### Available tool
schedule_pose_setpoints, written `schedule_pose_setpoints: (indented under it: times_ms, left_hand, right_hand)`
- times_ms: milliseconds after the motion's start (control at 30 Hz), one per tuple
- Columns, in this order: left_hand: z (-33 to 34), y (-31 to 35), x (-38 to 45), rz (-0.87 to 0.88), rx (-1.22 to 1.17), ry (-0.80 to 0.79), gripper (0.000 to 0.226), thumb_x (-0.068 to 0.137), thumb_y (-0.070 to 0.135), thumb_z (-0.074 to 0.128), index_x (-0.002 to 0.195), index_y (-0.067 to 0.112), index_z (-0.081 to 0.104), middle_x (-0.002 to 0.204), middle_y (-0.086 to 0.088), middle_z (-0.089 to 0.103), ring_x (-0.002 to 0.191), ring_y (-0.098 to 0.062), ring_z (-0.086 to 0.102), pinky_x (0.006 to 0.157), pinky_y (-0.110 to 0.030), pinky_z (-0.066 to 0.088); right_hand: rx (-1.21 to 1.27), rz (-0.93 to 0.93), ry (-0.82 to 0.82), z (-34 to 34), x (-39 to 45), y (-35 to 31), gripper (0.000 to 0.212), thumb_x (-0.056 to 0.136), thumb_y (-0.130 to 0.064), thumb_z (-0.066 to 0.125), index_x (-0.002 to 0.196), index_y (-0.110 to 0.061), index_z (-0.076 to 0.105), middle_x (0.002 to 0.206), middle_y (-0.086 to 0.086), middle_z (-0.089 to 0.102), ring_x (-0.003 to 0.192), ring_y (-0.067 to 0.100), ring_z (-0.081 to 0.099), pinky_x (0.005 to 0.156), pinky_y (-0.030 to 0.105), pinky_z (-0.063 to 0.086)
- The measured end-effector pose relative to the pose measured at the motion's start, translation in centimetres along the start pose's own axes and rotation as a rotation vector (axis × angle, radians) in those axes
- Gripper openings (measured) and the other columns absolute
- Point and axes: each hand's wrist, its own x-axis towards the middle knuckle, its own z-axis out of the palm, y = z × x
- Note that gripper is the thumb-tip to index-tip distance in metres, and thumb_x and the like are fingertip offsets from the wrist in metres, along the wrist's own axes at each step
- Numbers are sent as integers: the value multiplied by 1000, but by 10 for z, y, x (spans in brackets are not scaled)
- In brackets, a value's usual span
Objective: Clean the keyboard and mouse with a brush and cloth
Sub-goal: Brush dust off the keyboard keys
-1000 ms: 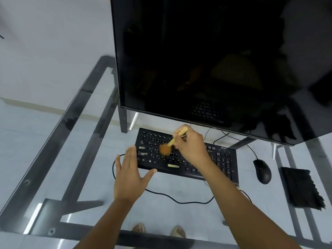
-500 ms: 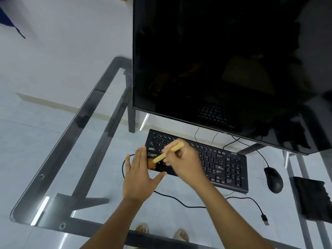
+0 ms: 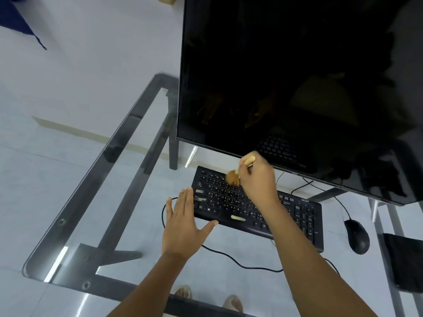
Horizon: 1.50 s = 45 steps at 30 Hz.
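Brushwork shifted from the left end of the black corded keyboard [image 3: 256, 209] half a second ago up to its back rows near the monitor; left keys judged covered, top rows now under way. Right hand [image 3: 257, 179] curled round the pale wooden-handled brush [image 3: 238, 172], brown bristles touching keys just left of the knuckles. Left hand [image 3: 185, 223] flat, fingers straight, steadying the keyboard's left edge on the glass desk [image 3: 75, 202]. Black mouse [image 3: 357, 236] and dark cloth [image 3: 405, 261] untouched toward the desk's right edge.

A dark monitor [image 3: 297, 88] fills the upper right. A glass worktop [image 3: 91, 202] on a dark frame spans the lower frame, pale floor [image 3: 34, 179] beneath, sandalled feet [image 3: 183, 291] at bottom centre.
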Motion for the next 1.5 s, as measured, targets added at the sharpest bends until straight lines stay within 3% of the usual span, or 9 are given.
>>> schedule_pose_setpoints:
  times_ms: [367,500,600,767,900,1000,1067,1167,1500]
  left_hand:
    - [1,-2,-1,-26,-17,-40,101,79,70,56,150,9,20,155,-5,28,139,-1,-17,119,-45,6]
    - [3,-4,-1,-13,-3,-42,101,80,71,54,150,10,17,156,-5,28,143,-6,-9,119,-41,3]
    - [4,-6,0,-26,4,-59,101,79,74,51,151,11,17,156,-4,27,145,-13,1,120,-42,3]
    - [3,-6,-1,-37,-8,-62,102,77,72,56,150,13,18,153,-6,31,143,-20,7,119,-48,13]
    - [1,-2,-1,-40,-11,-61,101,76,69,59,149,11,19,152,-9,34,139,-18,2,116,-53,18]
    - [0,0,-2,-104,-39,-109,105,74,70,61,151,15,14,156,-5,25,143,-21,-2,116,-54,19]
    - [2,0,-2,-122,-39,-131,106,73,71,59,152,18,11,158,-3,20,146,-26,-2,118,-50,13]
    - [6,-8,-1,-122,-10,-150,107,72,75,56,152,19,11,158,-4,21,147,-29,2,118,-47,8]
    - [10,22,9,200,169,-103,92,84,69,36,148,3,24,156,-13,24,147,-25,15,118,-49,4]
  right_hand:
    - [99,-134,-134,26,-1,-14,6,93,-14,56,90,-17,60,74,-5,69,71,19,67,66,36,59]
    - [58,-146,23,21,-1,-11,9,92,-10,56,90,-17,61,85,-5,65,69,2,60,61,15,48]
    - [107,-83,-104,18,-5,-2,9,92,-12,57,87,-18,61,80,0,69,68,11,68,65,28,59]
    - [20,-55,74,-8,-16,25,6,92,-11,57,91,-17,59,78,-4,66,56,1,55,53,10,38]
    - [102,12,-123,-28,-30,43,9,91,-7,57,86,-12,63,65,-4,68,63,7,67,61,31,58]
    - [-18,4,52,-45,-28,56,8,94,-9,55,89,-13,60,73,-9,63,57,-7,56,50,8,41]
    - [36,16,137,-58,-28,63,7,94,-8,55,91,-12,60,78,-4,65,61,-3,60,54,8,43]
    - [95,98,-59,-59,-33,69,7,92,-11,58,88,-14,62,80,7,70,70,20,70,66,34,60]
    - [39,109,105,-76,-52,95,15,94,-11,54,83,-20,58,78,-3,68,71,6,66,64,18,53]
